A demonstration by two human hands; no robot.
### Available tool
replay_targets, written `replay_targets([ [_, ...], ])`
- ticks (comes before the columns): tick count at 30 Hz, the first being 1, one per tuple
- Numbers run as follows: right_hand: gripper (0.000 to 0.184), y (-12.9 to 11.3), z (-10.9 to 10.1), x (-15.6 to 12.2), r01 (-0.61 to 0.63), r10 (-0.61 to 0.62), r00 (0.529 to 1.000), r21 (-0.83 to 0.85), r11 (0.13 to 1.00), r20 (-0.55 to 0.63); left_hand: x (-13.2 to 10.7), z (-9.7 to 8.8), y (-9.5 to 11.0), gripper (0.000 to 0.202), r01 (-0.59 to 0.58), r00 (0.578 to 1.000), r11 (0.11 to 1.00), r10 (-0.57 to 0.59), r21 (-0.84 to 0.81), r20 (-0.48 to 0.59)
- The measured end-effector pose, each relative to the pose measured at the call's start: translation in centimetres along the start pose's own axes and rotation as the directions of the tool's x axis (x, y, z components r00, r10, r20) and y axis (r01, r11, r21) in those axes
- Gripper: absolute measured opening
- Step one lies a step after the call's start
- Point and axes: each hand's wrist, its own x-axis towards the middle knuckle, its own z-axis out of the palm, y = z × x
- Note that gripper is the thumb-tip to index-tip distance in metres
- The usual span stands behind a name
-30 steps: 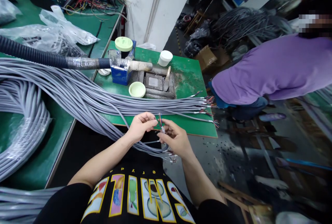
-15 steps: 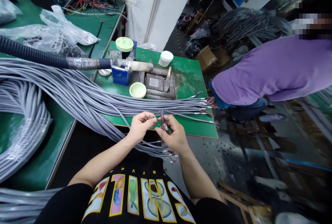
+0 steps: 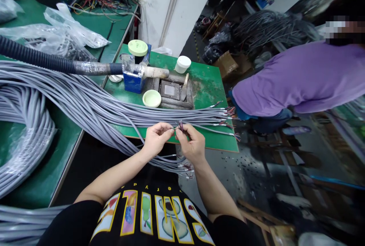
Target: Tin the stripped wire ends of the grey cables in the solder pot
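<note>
Close together over the near edge of the green table, my two hands work at the end of one grey cable. My left hand (image 3: pixel 157 138) is closed, thumb and forefinger pinching a thin wire. My right hand (image 3: pixel 192 142) grips the cable end, and a tuft of thin coloured wires (image 3: pixel 180 125) sticks up from its fingers. Most of the held cable is hidden by the hands. Just beyond them, a thick bundle of grey cables (image 3: pixel 159 115) lies across the table, with stripped coloured wire ends at the right. More cable ends (image 3: pixel 182 168) hang below my hands.
Behind the bundle are a soot-marked solder pot (image 3: pixel 170 90) with a spatula (image 3: pixel 184 88), a pale green dish (image 3: pixel 151 98), a white tub (image 3: pixel 183 64) and a ribbed hose (image 3: pixel 97 67) on a blue box (image 3: pixel 133 82). A person in purple (image 3: pixel 296 75) stands at right.
My right hand has turned and closed its fingers in toward my left fingertips. The hands are now nearly touching. The cables on the table have stayed put.
</note>
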Motion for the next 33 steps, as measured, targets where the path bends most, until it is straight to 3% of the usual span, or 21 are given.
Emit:
replay_targets([
  [10, 0.015, 0.1, 0.1, 0.6, 0.024, -0.026, 0.999, -0.041, 0.999, -0.035, 0.4, 0.1, -0.3, 0.027, -0.013, 1.000, 1.000, 0.013, 0.009, -0.021],
  [15, 0.016, 0.0, 0.0, 1.2, 0.054, -0.054, 0.999, -0.054, 0.997, 0.006, 0.8, 0.2, -0.5, 0.030, -0.030, 0.999, 0.999, 0.030, 0.017, -0.031],
  [19, 0.017, 0.7, -1.0, 3.8, 0.042, -0.039, 0.999, -0.125, 0.991, 0.029, 1.2, -0.5, -0.8, 0.026, -0.135, 0.991, 0.970, 0.132, 0.203, 0.026],
  [21, 0.018, 1.7, -1.5, 6.2, 0.042, -0.038, 0.999, -0.188, 0.981, 0.028, 1.3, -1.2, -1.1, 0.020, -0.308, 0.951, 0.864, 0.292, 0.398, 0.101],
  [23, 0.019, 3.2, -1.8, 9.1, 0.054, -0.040, 0.998, -0.272, 0.961, 0.055, 1.6, -1.9, -1.5, 0.015, -0.484, 0.870, 0.685, 0.444, 0.544, 0.215],
  [26, 0.019, 5.7, -1.4, 13.5, 0.054, 0.004, 0.992, -0.470, 0.881, 0.122, 2.1, -2.9, -2.2, 0.012, -0.621, 0.765, 0.485, 0.545, 0.616, 0.343],
  [29, 0.015, 7.7, -0.1, 16.7, 0.068, 0.078, 0.978, -0.648, 0.759, 0.194, 2.5, -3.4, -2.6, 0.012, -0.690, 0.703, 0.422, 0.586, 0.588, 0.404],
  [33, 0.017, 9.0, 1.7, 18.5, 0.081, 0.167, 0.957, -0.770, 0.633, 0.238, 2.4, -3.6, -2.6, 0.008, -0.749, 0.644, 0.419, 0.642, 0.514, 0.416],
])
